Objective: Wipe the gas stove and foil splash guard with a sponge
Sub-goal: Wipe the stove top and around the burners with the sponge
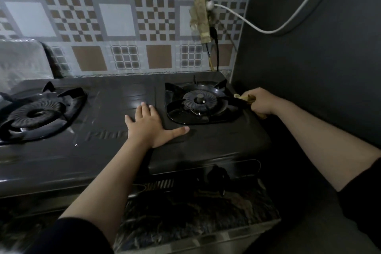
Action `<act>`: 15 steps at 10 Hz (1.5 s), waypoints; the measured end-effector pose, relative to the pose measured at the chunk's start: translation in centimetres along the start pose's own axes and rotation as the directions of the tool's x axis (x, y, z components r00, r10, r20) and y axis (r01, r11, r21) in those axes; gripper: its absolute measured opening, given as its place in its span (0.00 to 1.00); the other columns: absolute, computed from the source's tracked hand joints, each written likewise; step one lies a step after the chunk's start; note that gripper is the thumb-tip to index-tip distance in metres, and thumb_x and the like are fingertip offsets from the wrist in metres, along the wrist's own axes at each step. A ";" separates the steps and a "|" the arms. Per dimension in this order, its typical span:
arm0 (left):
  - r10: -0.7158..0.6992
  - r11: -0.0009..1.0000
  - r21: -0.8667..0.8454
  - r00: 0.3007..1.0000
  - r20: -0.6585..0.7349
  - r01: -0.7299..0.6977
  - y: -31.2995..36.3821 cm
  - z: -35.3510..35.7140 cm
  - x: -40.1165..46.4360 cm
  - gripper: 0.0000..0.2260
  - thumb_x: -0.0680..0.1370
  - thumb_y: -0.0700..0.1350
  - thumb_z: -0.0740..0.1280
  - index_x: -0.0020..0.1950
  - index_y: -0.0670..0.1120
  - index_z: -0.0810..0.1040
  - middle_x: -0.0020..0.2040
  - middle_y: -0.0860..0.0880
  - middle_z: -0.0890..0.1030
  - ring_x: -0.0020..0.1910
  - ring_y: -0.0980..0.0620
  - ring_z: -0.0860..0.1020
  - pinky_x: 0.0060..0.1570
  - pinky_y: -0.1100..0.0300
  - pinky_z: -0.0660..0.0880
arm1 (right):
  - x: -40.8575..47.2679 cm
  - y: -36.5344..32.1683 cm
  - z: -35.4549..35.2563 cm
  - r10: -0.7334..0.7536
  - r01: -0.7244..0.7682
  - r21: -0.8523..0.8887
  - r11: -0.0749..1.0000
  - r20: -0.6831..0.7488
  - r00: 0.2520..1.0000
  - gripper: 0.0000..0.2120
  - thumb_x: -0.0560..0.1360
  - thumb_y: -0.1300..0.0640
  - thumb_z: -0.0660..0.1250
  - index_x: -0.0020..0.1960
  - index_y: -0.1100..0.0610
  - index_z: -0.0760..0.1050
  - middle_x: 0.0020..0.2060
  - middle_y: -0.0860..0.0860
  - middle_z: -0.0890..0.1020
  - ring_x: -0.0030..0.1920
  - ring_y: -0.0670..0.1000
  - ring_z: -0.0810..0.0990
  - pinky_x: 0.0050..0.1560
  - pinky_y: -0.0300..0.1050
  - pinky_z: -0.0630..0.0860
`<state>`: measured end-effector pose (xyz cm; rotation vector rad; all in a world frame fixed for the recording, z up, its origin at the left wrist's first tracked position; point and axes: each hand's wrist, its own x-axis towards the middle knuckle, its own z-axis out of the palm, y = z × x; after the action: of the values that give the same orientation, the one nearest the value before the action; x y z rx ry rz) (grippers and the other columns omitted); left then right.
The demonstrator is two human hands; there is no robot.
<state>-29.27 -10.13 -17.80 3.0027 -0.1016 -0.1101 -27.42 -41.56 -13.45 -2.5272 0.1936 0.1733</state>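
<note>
Fingers of my right hand [260,102] curl round the sponge [246,98], a yellowish wad peeking out at the knuckles and below the palm, pressed at the right edge of the gas stove [115,150], just beside the right burner [199,101]. I judge the sponge soft and light, easily squashed, best gripped across its bulk so a flat face meets the metal. My left hand [148,126] lies flat with fingers spread on the stove top, left of that burner, bracing it. The stove is dark, smooth enamelled metal, glossy and likely slippery when wet; its burners are ribbed rings under pronged black pan supports. Behind the stove, the foil splash guard [123,27] is thin, checker-patterned sheet, probably easy to tear, so light strokes suit it. The stove sits on a mottled stone worktop [206,218].
</note>
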 end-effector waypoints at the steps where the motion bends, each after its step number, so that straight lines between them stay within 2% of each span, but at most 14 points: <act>1: 0.000 1.000 -0.004 1.000 -0.005 0.000 0.0 0.0 0.0 0.63 0.57 0.84 0.50 0.79 0.41 0.45 0.79 0.42 0.43 0.78 0.44 0.43 0.72 0.36 0.44 | -1.4 0.6 1.1 0.005 -0.006 -0.016 1.000 -0.066 0.998 0.22 0.72 0.72 0.60 0.58 0.53 0.77 0.53 0.58 0.78 0.52 0.60 0.78 0.41 0.43 0.72; 2: 0.006 1.000 -0.014 1.000 -0.009 -0.006 0.0 0.0 -0.1 0.63 0.57 0.83 0.51 0.79 0.41 0.45 0.79 0.42 0.44 0.78 0.44 0.43 0.72 0.36 0.44 | -3.0 0.9 2.3 0.030 -0.047 -0.123 0.991 -0.138 0.990 0.28 0.72 0.70 0.61 0.69 0.52 0.71 0.62 0.57 0.71 0.60 0.61 0.74 0.53 0.46 0.73; 3: 0.009 1.000 -0.012 1.000 -0.005 -0.009 0.0 -0.1 -0.2 0.63 0.57 0.83 0.51 0.79 0.41 0.46 0.79 0.42 0.44 0.78 0.44 0.43 0.72 0.36 0.44 | -4.5 0.1 3.4 0.051 -0.101 -0.229 0.968 -0.216 0.975 0.28 0.73 0.69 0.60 0.71 0.52 0.69 0.63 0.57 0.65 0.63 0.61 0.69 0.63 0.52 0.71; 4: 0.010 1.000 -0.009 1.000 -0.004 -0.010 0.0 -0.1 -0.2 0.63 0.57 0.83 0.51 0.79 0.40 0.46 0.79 0.41 0.44 0.78 0.43 0.43 0.72 0.36 0.44 | -6.2 -0.8 4.3 0.067 -0.136 -0.268 0.954 -0.252 0.965 0.28 0.74 0.70 0.60 0.71 0.52 0.69 0.63 0.55 0.64 0.65 0.59 0.65 0.64 0.52 0.70; 5: 0.010 1.000 -0.012 1.000 -0.007 -0.010 0.0 -0.1 -0.3 0.64 0.57 0.83 0.51 0.79 0.40 0.46 0.79 0.41 0.44 0.78 0.43 0.43 0.72 0.36 0.44 | -8.2 -1.6 5.0 0.067 -0.128 -0.230 0.965 -0.256 0.964 0.27 0.73 0.69 0.60 0.69 0.52 0.70 0.62 0.55 0.65 0.63 0.60 0.66 0.65 0.53 0.69; 7: 0.013 1.000 -0.011 1.000 -0.013 -0.013 0.0 0.0 -0.2 0.64 0.57 0.84 0.51 0.79 0.40 0.46 0.79 0.41 0.45 0.78 0.43 0.44 0.71 0.36 0.45 | -9.2 -3.3 8.4 -0.163 0.154 -0.107 0.982 -0.088 0.983 0.29 0.64 0.65 0.56 0.58 0.45 0.80 0.51 0.52 0.71 0.56 0.54 0.71 0.62 0.46 0.69; 8: 0.014 1.000 -0.015 1.000 -0.012 -0.015 -0.1 -0.1 -0.2 0.64 0.57 0.84 0.50 0.79 0.40 0.46 0.79 0.41 0.45 0.78 0.44 0.44 0.72 0.36 0.45 | -9.3 -4.1 7.1 -0.210 0.216 0.079 0.973 -0.075 0.975 0.30 0.65 0.73 0.55 0.59 0.53 0.81 0.48 0.49 0.77 0.56 0.52 0.75 0.59 0.42 0.71; 9: 0.016 1.000 -0.020 1.000 -0.014 -0.017 -0.1 0.0 -0.1 0.64 0.56 0.84 0.50 0.79 0.40 0.46 0.79 0.41 0.45 0.78 0.43 0.44 0.71 0.36 0.45 | -8.1 -2.9 4.8 -0.088 0.166 0.164 0.972 -0.399 0.913 0.27 0.67 0.74 0.57 0.59 0.56 0.81 0.50 0.52 0.78 0.55 0.51 0.76 0.57 0.37 0.69; 10: 0.016 1.000 -0.021 1.000 -0.008 -0.016 0.0 0.0 0.0 0.64 0.56 0.84 0.50 0.79 0.40 0.46 0.79 0.41 0.44 0.78 0.43 0.43 0.71 0.36 0.45 | -7.0 -1.6 3.8 -0.027 0.056 0.048 0.997 -0.471 0.882 0.26 0.70 0.71 0.59 0.64 0.57 0.77 0.63 0.58 0.74 0.65 0.57 0.72 0.65 0.40 0.65; 11: 0.015 1.000 -0.022 1.000 -0.007 -0.015 0.0 0.0 0.1 0.65 0.55 0.84 0.50 0.79 0.40 0.46 0.79 0.41 0.44 0.78 0.43 0.43 0.71 0.35 0.45 | -6.2 -1.2 4.7 0.041 -0.053 -0.060 0.997 -0.186 0.982 0.28 0.75 0.67 0.56 0.74 0.53 0.65 0.75 0.52 0.62 0.76 0.55 0.58 0.74 0.44 0.53; 12: 0.013 1.000 -0.015 1.000 -0.012 -0.014 -0.1 0.1 0.2 0.65 0.55 0.84 0.50 0.79 0.40 0.46 0.79 0.41 0.44 0.78 0.43 0.43 0.71 0.35 0.45 | -6.0 -1.4 5.5 0.065 -0.086 -0.154 0.984 -0.137 0.988 0.28 0.76 0.63 0.54 0.76 0.51 0.60 0.77 0.51 0.59 0.77 0.56 0.52 0.76 0.54 0.50; 13: 0.016 1.000 -0.019 1.000 -0.013 -0.017 -0.1 0.1 0.1 0.64 0.56 0.84 0.51 0.79 0.40 0.46 0.79 0.41 0.44 0.78 0.43 0.43 0.71 0.35 0.45 | -6.5 -2.3 6.0 0.042 -0.081 -0.264 0.961 -0.150 0.988 0.27 0.77 0.62 0.54 0.76 0.53 0.60 0.76 0.53 0.60 0.76 0.58 0.55 0.75 0.54 0.52; 14: 0.018 1.000 -0.015 1.000 -0.017 -0.019 -0.1 0.1 0.2 0.64 0.56 0.84 0.51 0.79 0.40 0.47 0.79 0.41 0.45 0.78 0.43 0.44 0.71 0.35 0.45 | -7.7 -3.2 7.3 0.009 -0.061 -0.311 0.948 -0.166 0.986 0.27 0.77 0.60 0.56 0.75 0.53 0.61 0.77 0.52 0.58 0.76 0.55 0.56 0.75 0.49 0.54; 15: 0.018 1.000 -0.013 1.000 -0.014 -0.018 0.0 0.1 0.1 0.64 0.57 0.83 0.51 0.79 0.40 0.46 0.79 0.40 0.45 0.78 0.42 0.44 0.71 0.35 0.45 | -8.5 -4.3 8.8 -0.043 -0.004 -0.295 0.955 -0.151 0.988 0.24 0.76 0.59 0.57 0.73 0.51 0.67 0.75 0.52 0.63 0.75 0.55 0.61 0.75 0.50 0.57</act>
<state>-29.15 -10.11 -17.87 2.9885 -0.1264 -0.0874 -35.76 -32.19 -16.86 -2.8419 0.2183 -0.0052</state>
